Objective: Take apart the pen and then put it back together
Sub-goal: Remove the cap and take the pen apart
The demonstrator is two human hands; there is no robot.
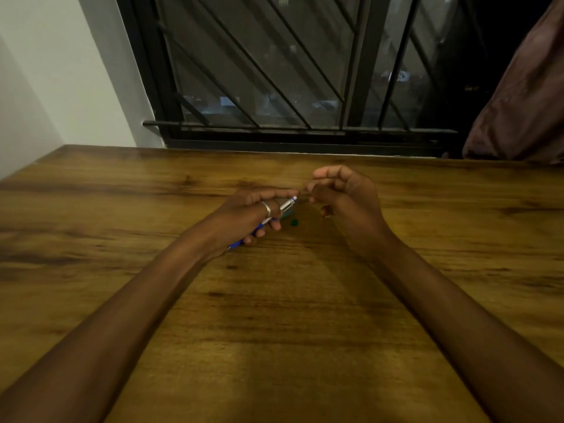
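Observation:
My left hand (247, 215) grips a pen (285, 206) with a silver upper barrel and a blue lower part; its blue end pokes out below my palm. The pen's open tip points up and right. My right hand (341, 193) is just right of that tip, fingers curled, thumb and forefinger pinched together near it. What they pinch is too small to make out. A small green piece (294, 222) lies on the wooden table (274, 315) below the pen, with another greenish bit partly hidden behind my left fingers.
The table runs up to a window with black metal bars (274, 87) at the back. A white wall (61, 71) stands at the left. A dark brown curtain (525, 96) hangs at the far right by the table's back edge.

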